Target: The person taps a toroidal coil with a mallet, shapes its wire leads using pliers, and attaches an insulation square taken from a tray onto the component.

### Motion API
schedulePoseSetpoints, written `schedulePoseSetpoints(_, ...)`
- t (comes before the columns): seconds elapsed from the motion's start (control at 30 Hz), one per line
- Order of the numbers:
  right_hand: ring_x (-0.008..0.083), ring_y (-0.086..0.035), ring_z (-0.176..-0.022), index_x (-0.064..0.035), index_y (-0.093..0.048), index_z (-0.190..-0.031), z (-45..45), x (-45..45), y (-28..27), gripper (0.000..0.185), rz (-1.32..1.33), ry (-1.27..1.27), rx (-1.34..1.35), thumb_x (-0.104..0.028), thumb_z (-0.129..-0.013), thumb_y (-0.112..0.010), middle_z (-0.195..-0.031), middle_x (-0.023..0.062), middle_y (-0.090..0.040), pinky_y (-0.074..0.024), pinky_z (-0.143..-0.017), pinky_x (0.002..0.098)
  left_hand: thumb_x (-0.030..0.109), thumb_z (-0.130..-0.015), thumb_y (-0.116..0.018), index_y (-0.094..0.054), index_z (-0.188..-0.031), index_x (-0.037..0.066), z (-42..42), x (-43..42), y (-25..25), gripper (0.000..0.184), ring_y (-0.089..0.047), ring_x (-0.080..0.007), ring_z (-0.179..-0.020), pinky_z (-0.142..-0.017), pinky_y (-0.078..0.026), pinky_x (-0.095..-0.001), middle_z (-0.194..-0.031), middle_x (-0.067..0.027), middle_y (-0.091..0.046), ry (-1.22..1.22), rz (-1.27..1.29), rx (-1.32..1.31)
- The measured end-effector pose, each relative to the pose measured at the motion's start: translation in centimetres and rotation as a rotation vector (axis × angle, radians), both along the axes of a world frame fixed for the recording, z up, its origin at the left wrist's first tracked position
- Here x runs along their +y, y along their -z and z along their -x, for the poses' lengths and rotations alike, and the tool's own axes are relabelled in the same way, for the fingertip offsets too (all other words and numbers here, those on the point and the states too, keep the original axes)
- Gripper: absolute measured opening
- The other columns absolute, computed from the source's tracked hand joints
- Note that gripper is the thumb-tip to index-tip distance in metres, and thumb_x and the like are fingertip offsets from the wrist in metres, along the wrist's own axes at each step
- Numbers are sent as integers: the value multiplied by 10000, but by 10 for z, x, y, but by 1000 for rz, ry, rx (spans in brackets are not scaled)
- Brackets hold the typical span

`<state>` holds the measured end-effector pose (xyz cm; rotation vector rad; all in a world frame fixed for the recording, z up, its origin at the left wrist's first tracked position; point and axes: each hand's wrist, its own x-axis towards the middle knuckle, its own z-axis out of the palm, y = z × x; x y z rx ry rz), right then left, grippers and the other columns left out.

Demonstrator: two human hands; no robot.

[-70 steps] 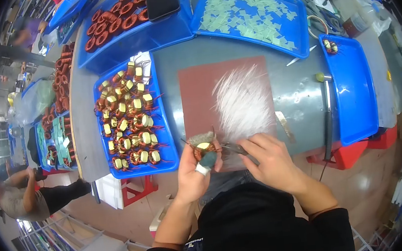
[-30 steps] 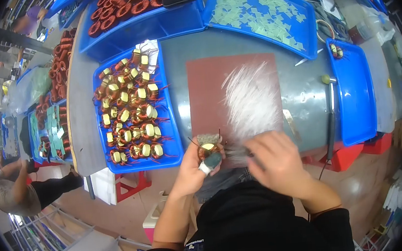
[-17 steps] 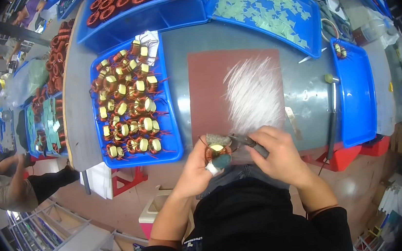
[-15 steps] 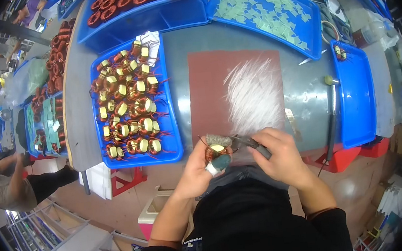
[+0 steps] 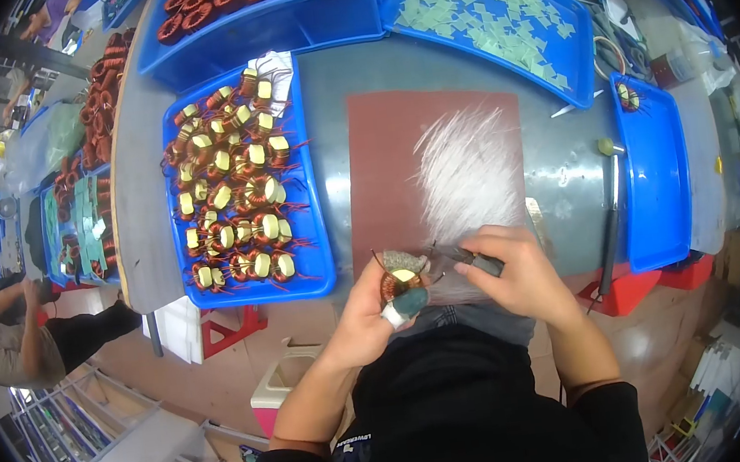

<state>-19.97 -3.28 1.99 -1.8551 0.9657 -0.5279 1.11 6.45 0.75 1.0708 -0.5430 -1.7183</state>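
Note:
My left hand [image 5: 363, 322] is wrapped round a copper-wound coil [image 5: 400, 284] with a yellow band, at the near edge of the table. A finger of this hand wears a dark green and white covering. My right hand [image 5: 519, 277] grips dark-handled pliers [image 5: 480, 261], whose tip points left, close beside the coil's wire ends; whether it touches them I cannot tell. Beyond both hands lies a reddish-brown mat [image 5: 380, 158] bearing a pile of thin white strands [image 5: 467, 171]. Several coils with yellow bands fill the blue tray [image 5: 324, 236] on the left.
A blue bin [image 5: 268, 34] of red coils and a blue tray [image 5: 585, 46] of pale green pieces stand at the back. On the right, a narrow blue tray [image 5: 655, 174] holds a coil, beside a black-handled tool [image 5: 610, 237]. Another person [image 5: 16, 336] is at far left.
Over these frames my right hand shifted away from the coil, then came back with the pliers beside it. The view has moved slightly. My left hand has kept hold of the coil.

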Motion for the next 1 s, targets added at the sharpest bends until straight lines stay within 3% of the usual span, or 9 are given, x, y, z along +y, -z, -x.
schedulePoseSetpoints(0.1,304,-635,-775,56,-679,-962,7,-8,-14,212,146,-16,14,-44,-785,-739,-889,154,-665,-502,-705,357,59,-930,-661,-474,-1270,30,-9,0,-7,389,-537,-74,-734,-590,-403,-189,-1008,-71,-612,126,-24,-31)
schedulePoseSetpoints(0.17,311,-622,-854,12,-692,-963,6,-14,-25,231,283,-40,60,-33,-741,-739,-934,125,-650,-491,-811,378,43,-944,-641,-491,-1289,11,-10,2,-3,378,-600,-114,-912,-785,-502,-275,-1074,-60,-634,181,87,-231)
schedulePoseSetpoints(0.27,305,-609,-867,-19,-701,-976,-12,-14,-37,254,400,-191,99,-48,-727,-746,-919,106,-632,-470,-860,380,39,-914,-662,-482,-1273,-32,-11,3,4,408,-621,-159,-984,-867,-505,-312,-1060,-113,-648,246,165,-428)
schedulePoseSetpoints(0.43,254,-581,-828,-47,-667,-986,-24,-11,-35,263,456,-310,94,-74,-733,-736,-883,56,-587,-448,-779,363,30,-882,-672,-482,-1235,-47,-11,2,-3,408,-629,-203,-963,-865,-499,-328,-1057,-160,-653,254,167,-491)
schedulePoseSetpoints(0.6,216,-565,-775,-37,-661,-968,-20,-4,-41,300,727,-268,138,-97,-684,-735,-847,42,-572,-429,-645,335,31,-877,-664,-480,-1242,-45,-17,-3,-1,416,-634,-234,-931,-852,-502,-341,-1045,-168,-659,272,187,-515)
schedulePoseSetpoints(0.7,214,-569,-787,-40,-663,-944,-23,-9,-48,267,702,-300,139,-110,-693,-718,-834,39,-565,-432,-660,330,19,-880,-649,-507,-1250,-37,-16,-2,-3,400,-623,-226,-962,-871,-495,-339,-1076,-157,-630,393,149,-466)
schedulePoseSetpoints(0.77,219,-578,-797,-37,-677,-978,-27,-12,-53,305,667,-347,163,-93,-686,-742,-849,46,-584,-446,-676,335,25,-895,-651,-546,-1221,-27,-16,-6,-7,346,-603,-201,-1010,-893,-484,-334,-1115,-129,-588,439,269,-444)
schedulePoseSetpoints(0.87,224,-589,-814,-32,-685,-1004,-35,-15,-53,332,618,-414,178,-79,-685,-764,-861,53,-600,-458,-693,341,39,-908,-665,-585,-1183,-19,-13,-4,-13,292,-584,-180,-1055,-914,-472,-328,-1144,-94,-549,386,203,-383)
schedulePoseSetpoints(1.0,242,-595,-843,-29,-665,-970,-40,-26,-56,272,574,-475,197,-92,-723,-760,-857,64,-592,-463,-707,352,34,-905,-688,-540,-1254,-8,-13,-8,-14,381,-597,-168,-1032,-909,-484,-320,-1101,-72,-572,396,153,-334)
